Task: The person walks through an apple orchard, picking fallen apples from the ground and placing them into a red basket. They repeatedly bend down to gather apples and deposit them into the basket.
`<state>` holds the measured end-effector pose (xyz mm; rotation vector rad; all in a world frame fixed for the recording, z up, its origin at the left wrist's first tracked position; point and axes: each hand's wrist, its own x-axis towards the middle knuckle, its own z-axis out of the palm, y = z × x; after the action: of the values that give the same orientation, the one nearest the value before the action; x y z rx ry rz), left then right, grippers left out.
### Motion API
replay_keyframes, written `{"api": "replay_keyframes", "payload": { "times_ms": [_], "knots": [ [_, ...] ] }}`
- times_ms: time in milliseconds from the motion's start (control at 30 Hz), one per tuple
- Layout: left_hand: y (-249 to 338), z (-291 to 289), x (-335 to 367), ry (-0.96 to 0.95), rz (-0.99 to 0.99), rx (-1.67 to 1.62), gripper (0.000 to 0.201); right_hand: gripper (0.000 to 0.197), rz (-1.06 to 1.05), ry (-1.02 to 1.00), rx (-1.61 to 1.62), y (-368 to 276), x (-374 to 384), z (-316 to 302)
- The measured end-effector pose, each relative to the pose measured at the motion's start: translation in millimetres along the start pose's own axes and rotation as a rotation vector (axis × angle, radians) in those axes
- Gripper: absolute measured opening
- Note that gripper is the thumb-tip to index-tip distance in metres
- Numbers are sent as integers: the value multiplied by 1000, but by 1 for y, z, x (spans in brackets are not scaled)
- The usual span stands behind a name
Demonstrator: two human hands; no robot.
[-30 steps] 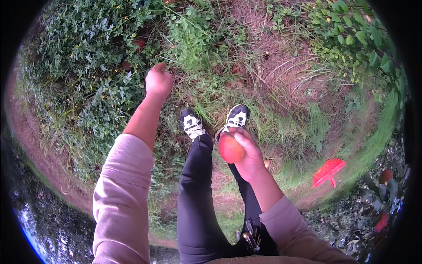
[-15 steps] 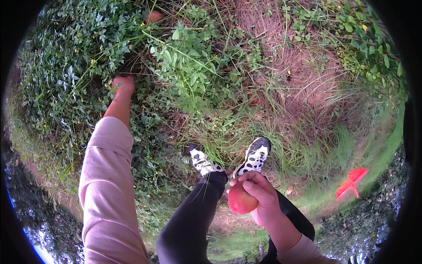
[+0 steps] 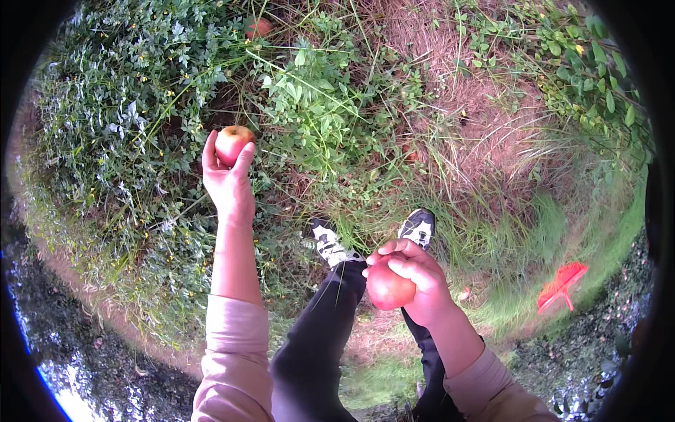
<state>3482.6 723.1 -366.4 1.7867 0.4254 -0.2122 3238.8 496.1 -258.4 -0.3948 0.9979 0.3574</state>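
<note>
A red and yellow apple (image 3: pixel 235 143) rests between the fingers of my left hand (image 3: pixel 230 184), raised above the leafy plants with its stem end showing. Around it my thumb and fingers are closed from below. Nearer my body, in front of my legs, my right hand (image 3: pixel 422 280) grips a second apple (image 3: pixel 389 284), pinkish red, with fingers curled over its top and right side. Another red apple (image 3: pixel 259 29) lies among the greenery at the far edge, beyond my left hand.
Dense green plants (image 3: pixel 112 155) cover the left side, with dry grass (image 3: pixel 492 133) on the right. Both my shoes (image 3: pixel 330 243) stand on the grass. A bright red object (image 3: pixel 562 287) lies at the right, and leafy branches (image 3: pixel 598 63) hang at the upper right.
My left hand has come up out of the plants toward me, now with an apple in it. My right hand and its apple have risen slightly in the view.
</note>
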Motion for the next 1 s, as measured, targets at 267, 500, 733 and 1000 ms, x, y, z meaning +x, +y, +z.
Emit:
{"api": "replay_keyframes", "payload": {
  "times_ms": [267, 500, 733, 1000],
  "knots": [
    [90, 7, -114, -546, -380, -691, 103, 58, 34, -174, -223, -18, 8, 16],
    [109, 24, -135, -1021, -170, -196, 83, 101, 39, -335, -130, -39, 1, 10],
    [126, 34, -144, -1216, -20, 112, 79, 100, 8, -428, -284, -56, -1, 15],
    [134, 51, -133, -1357, 68, 187, 87, 84, 164, -437, -216, -45, -2, -11]
  ]
}}
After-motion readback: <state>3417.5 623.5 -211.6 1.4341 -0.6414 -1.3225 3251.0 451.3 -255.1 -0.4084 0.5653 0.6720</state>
